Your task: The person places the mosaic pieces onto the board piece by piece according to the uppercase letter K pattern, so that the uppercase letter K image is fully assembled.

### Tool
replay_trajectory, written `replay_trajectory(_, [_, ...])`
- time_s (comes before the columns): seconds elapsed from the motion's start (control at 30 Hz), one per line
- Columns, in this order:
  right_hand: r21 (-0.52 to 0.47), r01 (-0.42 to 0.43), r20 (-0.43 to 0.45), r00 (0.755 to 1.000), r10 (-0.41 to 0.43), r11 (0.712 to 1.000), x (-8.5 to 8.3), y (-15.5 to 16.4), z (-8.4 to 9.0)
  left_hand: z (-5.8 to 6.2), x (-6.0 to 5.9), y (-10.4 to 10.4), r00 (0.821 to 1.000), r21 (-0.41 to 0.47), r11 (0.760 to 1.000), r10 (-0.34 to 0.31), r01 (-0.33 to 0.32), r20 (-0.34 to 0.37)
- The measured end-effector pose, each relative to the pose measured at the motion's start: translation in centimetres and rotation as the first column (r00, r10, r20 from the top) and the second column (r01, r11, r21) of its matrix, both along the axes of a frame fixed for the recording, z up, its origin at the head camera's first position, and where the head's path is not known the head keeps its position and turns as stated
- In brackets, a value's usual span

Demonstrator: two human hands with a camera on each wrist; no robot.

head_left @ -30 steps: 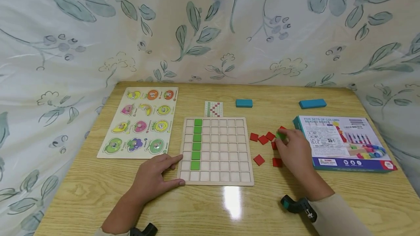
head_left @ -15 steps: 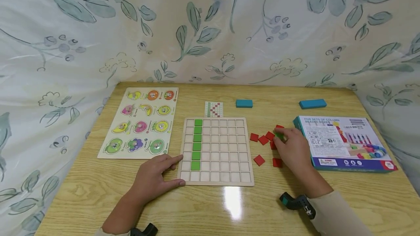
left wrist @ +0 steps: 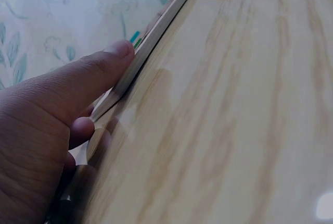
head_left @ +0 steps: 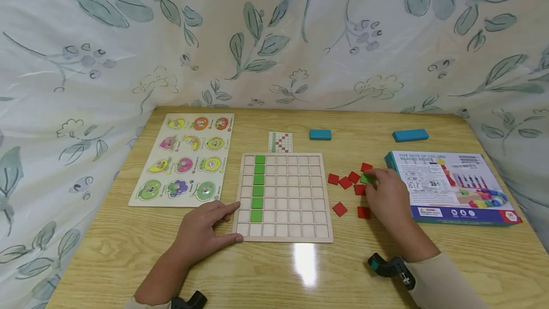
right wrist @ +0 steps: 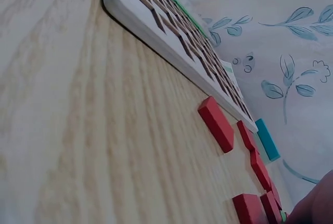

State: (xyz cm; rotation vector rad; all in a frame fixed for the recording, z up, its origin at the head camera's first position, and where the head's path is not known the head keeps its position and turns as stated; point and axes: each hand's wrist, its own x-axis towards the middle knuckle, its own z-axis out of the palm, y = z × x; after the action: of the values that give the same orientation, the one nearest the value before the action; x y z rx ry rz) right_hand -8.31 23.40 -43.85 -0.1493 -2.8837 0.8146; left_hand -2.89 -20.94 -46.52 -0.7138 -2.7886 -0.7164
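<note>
Fruit puzzle [head_left: 185, 160]: it lies flat at the far left of the table [head_left: 274, 275], apart from both hands.
Left hand [head_left: 201, 232]: it rests palm down on the table at the near left corner of the grid board [head_left: 283, 198]. The forearm comes in from the lower left. The fingers are stretched and relaxed, the index finger and the thumb touch the board's edge, and the hand holds nothing.
Grid board: it is in the middle of the table. Its second column from the left has six green tiles [head_left: 259, 187]; only the bottom cell of this column is free.
Pattern card [head_left: 280, 142]: it lies just behind the board.
Red tiles [head_left: 345, 183]: they are scattered on the table right of the board.
Right hand [head_left: 386, 194]: it is among the red tiles, the wrist low and the forearm coming from the lower right. Its fingertips pinch a green tile [head_left: 366, 178].
Toy box [head_left: 450, 186]: it lies flat, just right of the right hand.
Blue blocks [head_left: 320, 134]: two, far side of the table.
</note>
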Motion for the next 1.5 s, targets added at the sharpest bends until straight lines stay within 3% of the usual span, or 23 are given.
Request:
replay_trajectory(0.83, [-0.003,-0.035,0.104,0.994,0.035,0.999,-0.4,0.4,0.4,0.1,0.1,0.1,1.0,0.001,1.0,0.009,-0.009,0.027])
replay_trajectory(1.23, [0.001,-0.041,0.054,0.998,0.041,0.999,-0.1,0.6,0.7,0.0,0.0,0.0,1.0,0.015,1.0,-0.001,0.0,0.018])
replay_trajectory(1.5, [-0.08,-0.087,0.012,0.996,0.088,0.993,0.3,0.8,1.3,0.1,0.0,0.0,1.0,0.012,1.0,0.005,-0.006,0.029])
